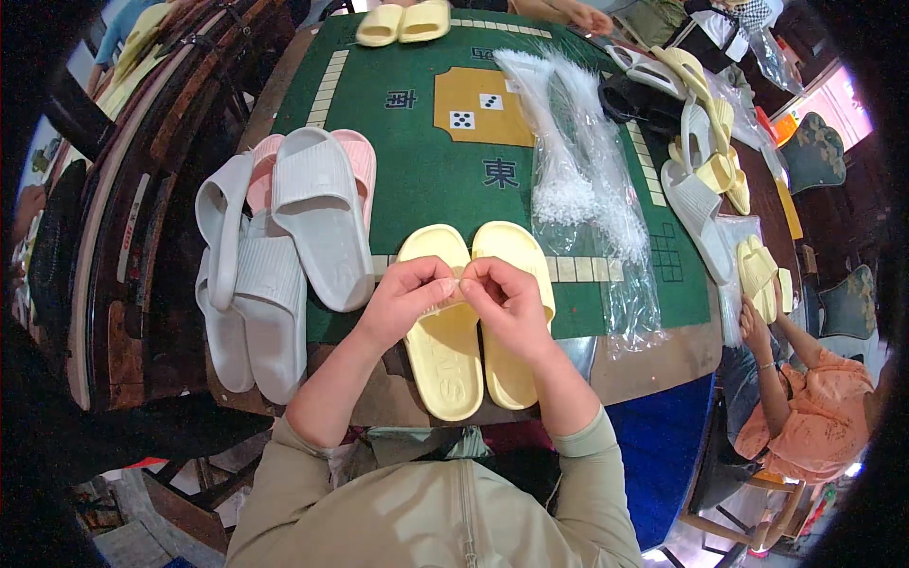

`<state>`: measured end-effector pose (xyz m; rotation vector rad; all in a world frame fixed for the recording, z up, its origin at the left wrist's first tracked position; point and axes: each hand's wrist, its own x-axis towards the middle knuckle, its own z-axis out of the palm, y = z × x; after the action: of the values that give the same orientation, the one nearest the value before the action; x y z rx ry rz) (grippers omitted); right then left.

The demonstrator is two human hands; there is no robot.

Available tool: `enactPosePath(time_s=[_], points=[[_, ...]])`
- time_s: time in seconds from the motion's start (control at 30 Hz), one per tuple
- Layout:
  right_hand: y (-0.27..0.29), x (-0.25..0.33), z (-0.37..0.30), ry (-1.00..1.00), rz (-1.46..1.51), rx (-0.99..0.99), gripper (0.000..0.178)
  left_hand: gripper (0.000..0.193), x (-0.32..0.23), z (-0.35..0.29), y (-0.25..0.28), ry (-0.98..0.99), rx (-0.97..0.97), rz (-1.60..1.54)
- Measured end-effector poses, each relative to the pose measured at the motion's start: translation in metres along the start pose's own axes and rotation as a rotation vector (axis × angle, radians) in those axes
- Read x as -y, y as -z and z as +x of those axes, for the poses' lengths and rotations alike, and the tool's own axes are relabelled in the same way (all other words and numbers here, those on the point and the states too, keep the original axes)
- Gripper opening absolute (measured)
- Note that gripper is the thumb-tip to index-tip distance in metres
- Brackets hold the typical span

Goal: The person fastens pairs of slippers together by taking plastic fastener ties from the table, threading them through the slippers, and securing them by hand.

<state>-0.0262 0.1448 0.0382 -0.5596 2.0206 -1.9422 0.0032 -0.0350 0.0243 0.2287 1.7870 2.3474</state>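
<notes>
A pair of yellow slide sandals lies side by side in front of me, the left slide and the right slide, toes pointing away. Above their straps my left hand and my right hand meet, fingertips pinched together. Whatever sits between the fingertips is too small to make out; a pale speck shows there. Both hands are closed, and parts of the slides are hidden beneath them.
Grey slides and pink slides are piled at the left. Transparent bags of thin white plastic strands lie right of centre. More yellow slides stand at the far edge. At the right, a person in orange handles yellow slides.
</notes>
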Motion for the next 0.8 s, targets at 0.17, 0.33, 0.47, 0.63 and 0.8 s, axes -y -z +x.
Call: enactPosePath(time_s=[0.17,0.33,0.47,0.63,0.8], points=[[-0.0019,0.0005,0.0001,0.027,-0.025,-0.008,0.002,0.014,-0.0032,-0.0010,-0.0012,0.026,0.013,0.010],[-0.0059,0.0039,-0.0023,0.033,0.037,-0.034,0.004,0.014,-0.0026,-0.0012,0.0008,0.042,0.003,-0.045],[-0.0052,0.0038,-0.0022,0.049,0.008,-0.028,0.004,0.014,-0.0033,-0.0016,0.0015,0.042,0.021,-0.053],[-0.0057,0.0025,-0.0026,0.044,0.007,-0.028,0.004,0.014,-0.0043,-0.0010,0.0023,0.050,0.017,-0.029],[-0.0051,-0.0007,-0.0027,0.028,-0.013,-0.023,0.004,0.014,-0.0030,-0.0007,0.0025,0.058,0.005,-0.024]])
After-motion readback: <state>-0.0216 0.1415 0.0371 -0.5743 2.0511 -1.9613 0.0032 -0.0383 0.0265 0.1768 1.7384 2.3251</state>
